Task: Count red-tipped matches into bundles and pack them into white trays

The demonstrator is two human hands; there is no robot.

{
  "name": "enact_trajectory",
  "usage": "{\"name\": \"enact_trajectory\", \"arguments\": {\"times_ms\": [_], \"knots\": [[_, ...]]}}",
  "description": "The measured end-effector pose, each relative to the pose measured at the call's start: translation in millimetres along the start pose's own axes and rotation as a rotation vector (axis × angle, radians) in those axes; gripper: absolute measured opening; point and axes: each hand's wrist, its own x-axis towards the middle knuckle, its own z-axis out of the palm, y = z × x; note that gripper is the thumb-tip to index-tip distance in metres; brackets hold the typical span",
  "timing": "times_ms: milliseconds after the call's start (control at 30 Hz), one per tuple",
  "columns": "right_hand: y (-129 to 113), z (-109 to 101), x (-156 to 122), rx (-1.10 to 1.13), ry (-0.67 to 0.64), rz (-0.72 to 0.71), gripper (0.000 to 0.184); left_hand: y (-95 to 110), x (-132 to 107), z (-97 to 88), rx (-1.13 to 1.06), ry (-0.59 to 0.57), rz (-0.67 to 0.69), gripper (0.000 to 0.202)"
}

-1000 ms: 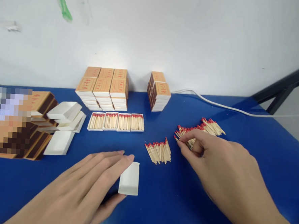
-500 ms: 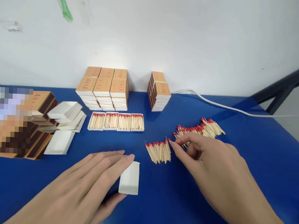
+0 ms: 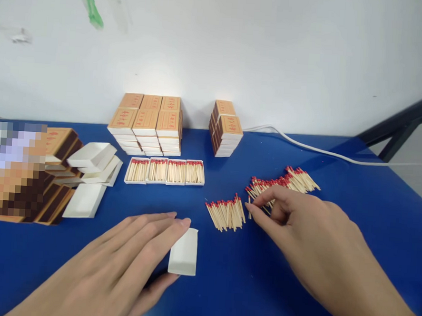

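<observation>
Match right of centre, pinched at its middle between thumb and index finger of the right hand; red head just above the fingertips, stick end just below. Grip closed on it, over the table; contact with the surface unclear. Just left of the grip, near but apart, a small fan of matches, red heads toward the top of the frame. Directly above and behind the fingers, partly hidden by them, a larger heap of matches.

At lower left, the left hand, grasping a white tray near lower centre: fingertip at the upper end, thumb at the lower. Above centre, left of the heap, a row of four filled trays. Behind these, a broad block of matchboxes and a narrower stack.
</observation>
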Motion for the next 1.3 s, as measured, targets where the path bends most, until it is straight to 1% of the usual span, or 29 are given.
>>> {"name": "enact_trajectory", "arguments": {"times_ms": [100,233,300,400,467,533,633,700,800,933,1067,1200,1300], "knots": [[-0.7,-1.1,-0.9,0.065,-0.050,-0.039,0.025,1.7,-2.6,2.6,-0.038,-0.003,-0.020,0.042],[-4.0,-2.5,-2.0,0.157,-0.086,-0.059,0.028,11.2,-8.0,9.1,-0.097,-0.017,-0.153,0.058],[-4.9,-1.8,-2.7,0.160,-0.057,-0.058,0.031,15.7,-9.6,12.0,-0.105,-0.017,-0.192,0.065],[-3.3,1.4,-3.5,0.065,0.074,-0.036,0.032,17.5,-9.9,13.3,-0.102,-0.023,-0.198,0.067],[-1.0,4.4,-3.5,0.002,0.127,-0.030,0.032,15.1,-9.0,11.7,-0.094,-0.027,-0.194,0.066],[0.8,7.4,-3.3,-0.047,0.150,-0.040,0.030,10.9,-7.7,8.7,-0.077,-0.033,-0.169,0.061],[0.8,10.3,-3.3,-0.097,0.182,-0.070,0.028,4.6,-5.2,3.3,-0.036,-0.027,-0.069,0.048],[-0.5,10.7,-3.6,-0.101,0.190,-0.079,0.026,2.0,-3.2,0.2,-0.009,-0.013,-0.015,0.044],[-2.3,10.0,-4.4,-0.076,0.168,-0.087,0.022,0.8,-0.1,-2.1,0.010,0.002,0.002,0.041],[-1.4,9.4,-5.3,-0.065,0.145,-0.090,0.022,0.6,1.2,-0.8,-0.005,0.020,0.000,0.040],[2.3,7.7,-6.2,-0.089,0.140,-0.068,0.023,0.3,-2.1,1.7,-0.017,-0.011,0.006,0.043],[2.2,4.4,-8.3,-0.018,0.063,-0.072,0.032,0.5,-4.3,1.7,-0.010,-0.046,0.007,0.044],[-2.3,3.4,-10.3,0.061,0.021,-0.093,0.031,0.3,-5.2,2.0,-0.014,-0.047,0.002,0.044]]}}
